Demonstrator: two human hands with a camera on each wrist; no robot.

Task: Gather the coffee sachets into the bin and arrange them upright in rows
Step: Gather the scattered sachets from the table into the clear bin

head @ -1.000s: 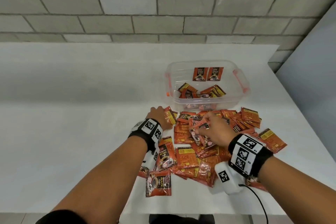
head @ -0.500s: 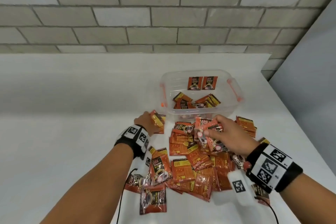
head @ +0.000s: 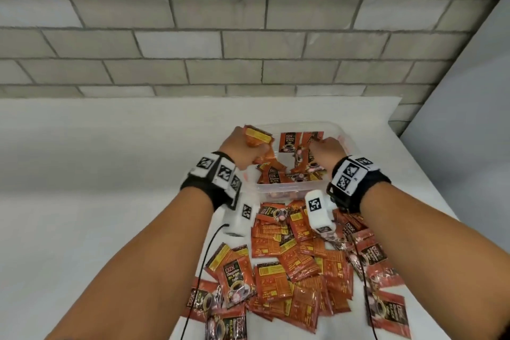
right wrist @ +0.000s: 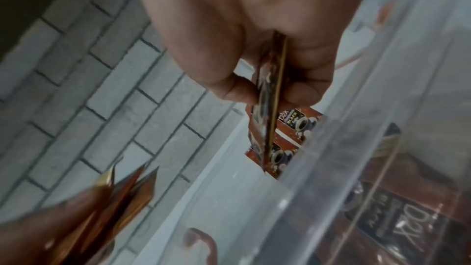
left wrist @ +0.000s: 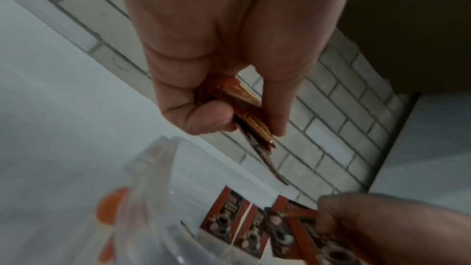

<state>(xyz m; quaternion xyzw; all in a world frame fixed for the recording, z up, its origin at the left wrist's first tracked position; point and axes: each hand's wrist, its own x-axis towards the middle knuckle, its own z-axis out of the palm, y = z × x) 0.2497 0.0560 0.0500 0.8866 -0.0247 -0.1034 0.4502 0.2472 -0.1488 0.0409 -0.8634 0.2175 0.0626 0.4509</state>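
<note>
Both hands hung over the clear bin (head: 289, 190): the left hand (head: 242, 150) gripped several sachets (head: 258, 139), the right hand (head: 325, 152) pinched a few (count unclear). Two upright sachets (head: 288, 142) stood against the bin's far wall, and a loose pile (head: 300, 265) lay on the table (head: 96, 201) just before it.

one clear bin (head: 278, 191), two hands in it: left hand (head: 242, 152), right hand (head: 325, 152), each holding a small bunch of sachets. two sachets (head: 287, 142) stand upright at the back wall. loose pile (head: 298, 270) on the worktop (head: 110, 201), way too many overlapping to count.
</note>
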